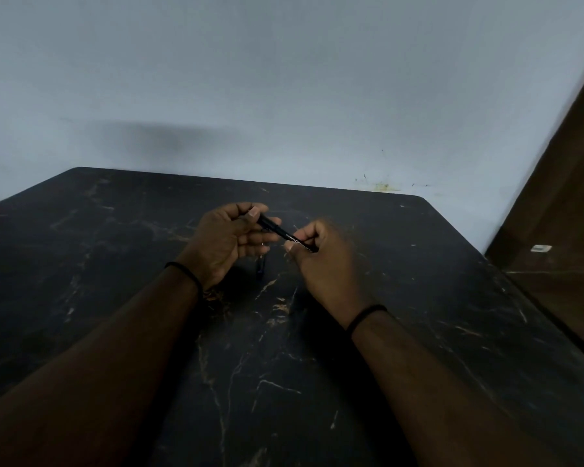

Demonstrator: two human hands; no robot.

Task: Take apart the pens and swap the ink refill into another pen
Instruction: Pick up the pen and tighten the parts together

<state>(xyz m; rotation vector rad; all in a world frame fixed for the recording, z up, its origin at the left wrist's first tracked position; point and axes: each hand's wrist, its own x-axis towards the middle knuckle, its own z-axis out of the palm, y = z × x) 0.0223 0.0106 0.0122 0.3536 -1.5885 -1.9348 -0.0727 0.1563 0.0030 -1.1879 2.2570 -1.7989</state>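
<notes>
Above the middle of the dark marbled table [317, 365], a black pen [285, 233] is held slantwise between both hands, clear of the tabletop. Its far end is pinched by the left hand [226, 241] between thumb and fingertips, while the near end is gripped by the curled fingers of the right hand [321, 261] — that hand is blurred. A second, bluish pen part [261, 264] can be made out lying on the table just below the left hand, though it is too dim to be named surely. The pen is judged light, stiff and smooth-sided, so slipping is likely under twist; it is best taken firmly at each end — either side of the barrel joint.
</notes>
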